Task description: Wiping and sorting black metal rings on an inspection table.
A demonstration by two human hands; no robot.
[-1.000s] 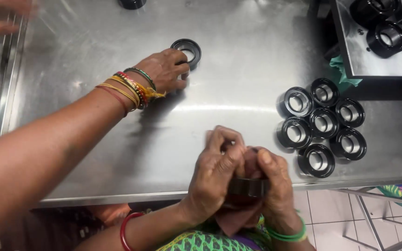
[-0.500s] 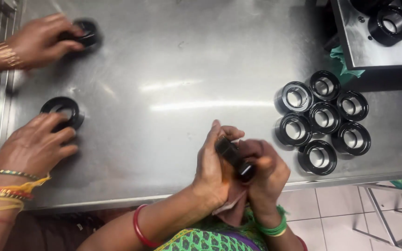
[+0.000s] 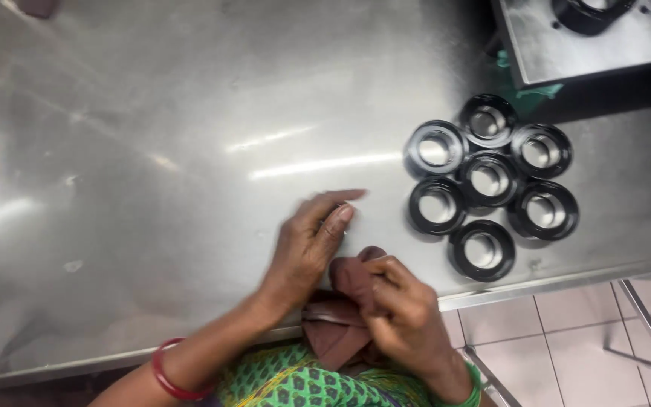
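Seven black rings [image 3: 489, 181] lie clustered on the steel table [image 3: 152, 151]; one more black ring [image 3: 589, 11] sits on the grey metal plate [image 3: 589, 49] at the top, perhaps only partly in view; one brown cloth [image 3: 344, 316]; two hands, left hand [image 3: 307, 249] and right hand [image 3: 408, 316]; one red bangle [image 3: 167, 373]; one green bangle [image 3: 470, 388].

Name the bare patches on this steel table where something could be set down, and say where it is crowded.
Free: the wide stretch of steel table left of the black rings, up to the far edge. Crowded: the right side, where seven rings cluster below the metal plate, and the near edge by the left hand, right hand and brown cloth.
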